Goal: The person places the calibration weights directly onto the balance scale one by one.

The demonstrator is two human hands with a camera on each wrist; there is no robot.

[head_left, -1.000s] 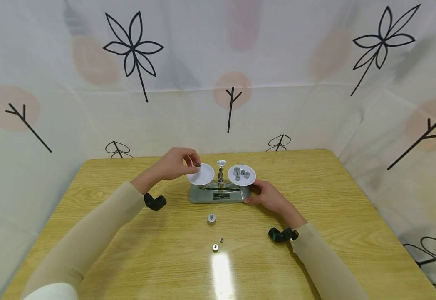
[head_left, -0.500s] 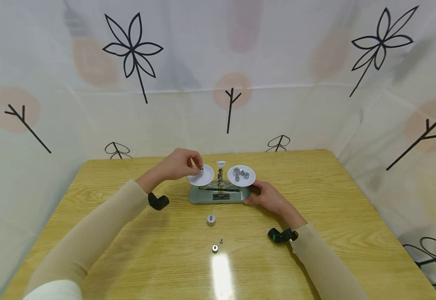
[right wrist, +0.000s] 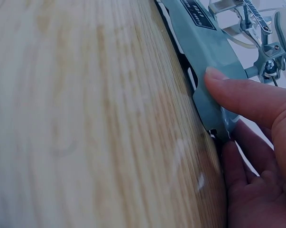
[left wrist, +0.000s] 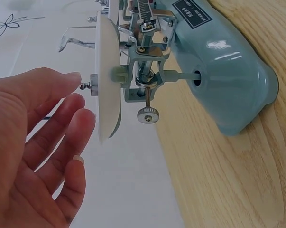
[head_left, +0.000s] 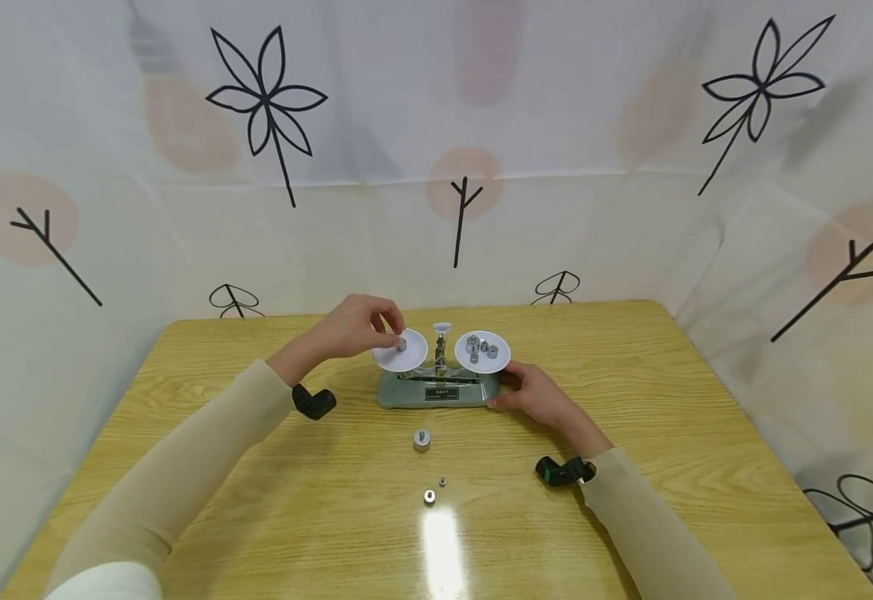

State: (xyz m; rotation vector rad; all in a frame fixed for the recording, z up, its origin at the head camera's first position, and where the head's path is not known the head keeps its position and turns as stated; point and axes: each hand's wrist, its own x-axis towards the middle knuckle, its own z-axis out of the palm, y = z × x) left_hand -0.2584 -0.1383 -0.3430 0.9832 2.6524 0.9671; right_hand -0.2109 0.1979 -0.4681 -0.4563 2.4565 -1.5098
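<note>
A table balance scale (head_left: 440, 390) with a grey-green base and two white pans stands at the table's back. A metal weight (left wrist: 94, 85) sits on the left pan (left wrist: 109, 80), its knob pointing at my left thumb tip. My left hand (head_left: 365, 325) is at that pan, thumb right at the knob and the other fingers spread loosely below it in the left wrist view. My right hand (right wrist: 261, 128) grips the right end of the base, thumb on its front and fingers behind. Several metal weights (head_left: 474, 343) stand on the right pan (head_left: 498, 362).
In front of the scale on the wooden table (head_left: 316, 517) stand a large weight (head_left: 421, 440), a tiny weight (head_left: 442, 482) and a medium weight (head_left: 429, 497). A patterned white cloth (head_left: 376, 242) hangs behind and at both sides.
My left hand has lowered the weight onto the left pan, and its fingers have drawn slightly back left from it. My right hand has stayed on the base.
</note>
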